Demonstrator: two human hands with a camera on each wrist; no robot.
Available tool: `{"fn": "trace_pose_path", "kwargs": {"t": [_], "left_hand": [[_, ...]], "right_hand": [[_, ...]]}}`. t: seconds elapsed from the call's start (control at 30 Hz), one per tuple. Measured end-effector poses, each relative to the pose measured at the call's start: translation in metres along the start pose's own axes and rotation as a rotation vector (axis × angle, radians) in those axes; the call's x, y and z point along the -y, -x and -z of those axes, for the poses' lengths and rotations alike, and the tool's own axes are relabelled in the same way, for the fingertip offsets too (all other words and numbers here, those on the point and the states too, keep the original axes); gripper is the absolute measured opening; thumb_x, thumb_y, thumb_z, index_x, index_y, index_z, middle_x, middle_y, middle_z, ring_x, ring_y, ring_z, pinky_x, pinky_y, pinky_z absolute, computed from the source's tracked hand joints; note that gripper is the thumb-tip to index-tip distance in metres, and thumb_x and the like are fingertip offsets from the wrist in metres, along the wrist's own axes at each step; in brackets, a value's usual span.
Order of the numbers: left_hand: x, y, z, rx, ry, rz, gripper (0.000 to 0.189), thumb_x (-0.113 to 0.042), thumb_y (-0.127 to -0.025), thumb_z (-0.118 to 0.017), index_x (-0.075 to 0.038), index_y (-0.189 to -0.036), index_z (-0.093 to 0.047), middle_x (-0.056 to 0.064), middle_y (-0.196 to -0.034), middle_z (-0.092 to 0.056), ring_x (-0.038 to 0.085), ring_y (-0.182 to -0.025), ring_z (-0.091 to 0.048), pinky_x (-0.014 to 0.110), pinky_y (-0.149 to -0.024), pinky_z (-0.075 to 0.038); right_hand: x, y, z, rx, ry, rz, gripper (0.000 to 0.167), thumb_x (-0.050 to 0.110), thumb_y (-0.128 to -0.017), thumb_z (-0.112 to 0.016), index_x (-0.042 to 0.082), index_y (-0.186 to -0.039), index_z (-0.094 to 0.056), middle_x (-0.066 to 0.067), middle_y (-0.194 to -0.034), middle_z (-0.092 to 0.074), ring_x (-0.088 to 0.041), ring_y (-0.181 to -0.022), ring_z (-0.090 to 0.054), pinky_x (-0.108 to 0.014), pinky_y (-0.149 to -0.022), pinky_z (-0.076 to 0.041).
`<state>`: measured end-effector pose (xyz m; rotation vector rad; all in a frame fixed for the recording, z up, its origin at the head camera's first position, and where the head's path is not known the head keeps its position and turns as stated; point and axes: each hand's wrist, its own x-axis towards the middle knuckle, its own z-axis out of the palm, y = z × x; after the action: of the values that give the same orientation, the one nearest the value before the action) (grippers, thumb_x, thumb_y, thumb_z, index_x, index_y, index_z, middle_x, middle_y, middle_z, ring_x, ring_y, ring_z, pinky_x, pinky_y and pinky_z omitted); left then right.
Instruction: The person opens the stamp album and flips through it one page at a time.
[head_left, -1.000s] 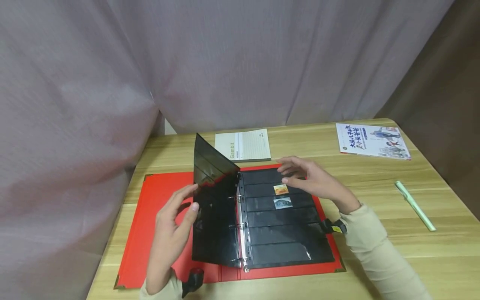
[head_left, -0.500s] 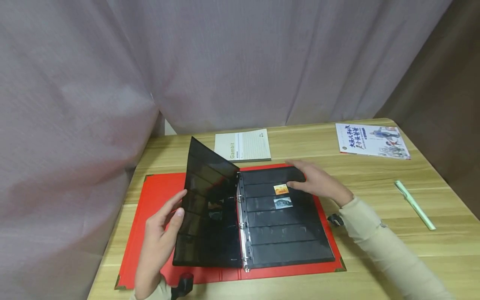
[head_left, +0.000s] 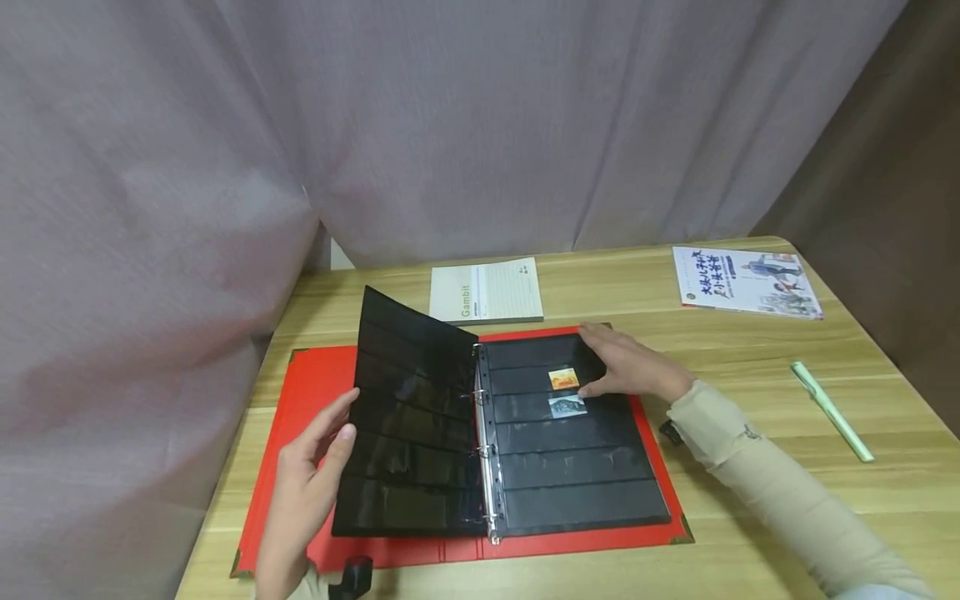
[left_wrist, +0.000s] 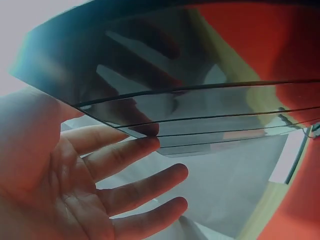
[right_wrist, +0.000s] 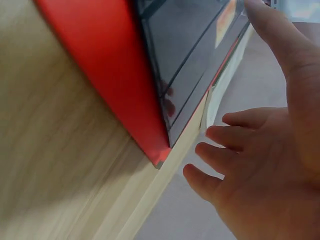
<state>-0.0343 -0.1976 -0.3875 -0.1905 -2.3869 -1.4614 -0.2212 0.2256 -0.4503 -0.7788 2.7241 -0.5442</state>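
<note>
Left hand [head_left: 303, 471], fingers loosely extended, touches the tilted black page [head_left: 412, 425]; right hand [head_left: 630, 367], uncurled, has its thumb beside two stamps [head_left: 567, 407] in the red binder [head_left: 311, 392]. I'd support the page lightly.

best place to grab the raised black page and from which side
Likely its free outer edge, pinched from the left: the raised black page tilts up off the red cover, its opposite edge held by the rings, leaving both faces reachable.
</note>
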Motion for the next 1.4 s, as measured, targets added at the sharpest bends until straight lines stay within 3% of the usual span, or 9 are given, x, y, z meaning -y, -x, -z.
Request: {"fn": "trace_pose_path", "kwargs": {"t": [0.23,0.43,0.57,0.67,0.93,1.1,1.4], "left_hand": [[0.011,0.004,0.003,-0.006,-0.011,0.055,0.041,-0.005,-0.100,-0.062,-0.012,-0.140,-0.062,0.003,-0.138,-0.061,0.006,-0.123,-0.058,0.013,-0.095,-0.045],[0.017,0.008,0.006,-0.007,-0.061,0.097,0.040,-0.010,-0.102,-0.061,-0.014,-0.141,-0.061,0.003,-0.139,-0.061,0.019,-0.123,-0.060,0.011,-0.093,-0.044],[0.023,0.011,0.008,-0.020,-0.063,0.091,0.040,-0.006,-0.100,-0.063,-0.011,-0.139,-0.063,0.005,-0.136,-0.063,0.015,-0.120,-0.062,0.011,-0.093,-0.044],[0.029,0.013,0.010,-0.036,-0.059,0.083,0.038,-0.003,-0.098,-0.065,-0.009,-0.135,-0.066,0.007,-0.131,-0.066,0.005,-0.115,-0.063,0.011,-0.092,-0.045],[0.049,0.016,0.015,-0.056,0.005,0.151,0.030,-0.002,-0.097,-0.065,0.002,-0.128,-0.068,0.016,-0.125,-0.067,-0.007,-0.111,-0.060,0.010,-0.090,-0.046],[0.066,0.019,0.017,-0.056,-0.012,0.174,0.028,-0.002,-0.099,-0.063,0.004,-0.125,-0.069,0.019,-0.124,-0.067,-0.008,-0.110,-0.058,0.009,-0.088,-0.046],[0.082,0.027,0.018,-0.033,-0.090,0.327,0.032,-0.011,-0.101,-0.063,0.000,-0.130,-0.067,0.019,-0.126,-0.067,-0.010,-0.110,-0.056,0.006,-0.087,-0.043]], "right_hand": [[-0.007,-0.001,-0.004,0.071,0.033,-0.032,0.116,0.048,-0.077,-0.086,-0.019,-0.149,-0.025,-0.037,-0.158,-0.019,-0.051,-0.146,-0.019,-0.062,-0.116,-0.022],[-0.006,-0.006,-0.006,0.083,0.029,-0.081,0.111,0.044,-0.076,-0.088,-0.019,-0.148,-0.031,-0.037,-0.157,-0.023,-0.051,-0.146,-0.020,-0.060,-0.116,-0.023],[-0.003,-0.008,-0.005,0.093,0.028,-0.102,0.108,0.039,-0.075,-0.089,-0.018,-0.147,-0.033,-0.037,-0.156,-0.023,-0.051,-0.146,-0.021,-0.059,-0.116,-0.023],[-0.003,-0.007,-0.004,0.088,0.007,-0.113,0.105,0.035,-0.075,-0.090,-0.017,-0.147,-0.035,-0.037,-0.155,-0.025,-0.051,-0.145,-0.024,-0.059,-0.116,-0.024],[-0.004,-0.008,-0.004,0.060,-0.007,-0.087,0.100,0.029,-0.074,-0.091,-0.017,-0.145,-0.039,-0.036,-0.152,-0.034,-0.050,-0.141,-0.033,-0.059,-0.113,-0.031],[-0.004,-0.007,-0.006,0.043,-0.030,-0.090,0.098,0.028,-0.075,-0.090,-0.016,-0.146,-0.038,-0.034,-0.153,-0.035,-0.050,-0.140,-0.035,-0.059,-0.112,-0.032],[-0.004,-0.003,-0.009,0.006,-0.030,-0.072,0.094,0.026,-0.077,-0.089,-0.015,-0.146,-0.040,-0.035,-0.150,-0.038,-0.051,-0.137,-0.039,-0.060,-0.110,-0.034]]}}
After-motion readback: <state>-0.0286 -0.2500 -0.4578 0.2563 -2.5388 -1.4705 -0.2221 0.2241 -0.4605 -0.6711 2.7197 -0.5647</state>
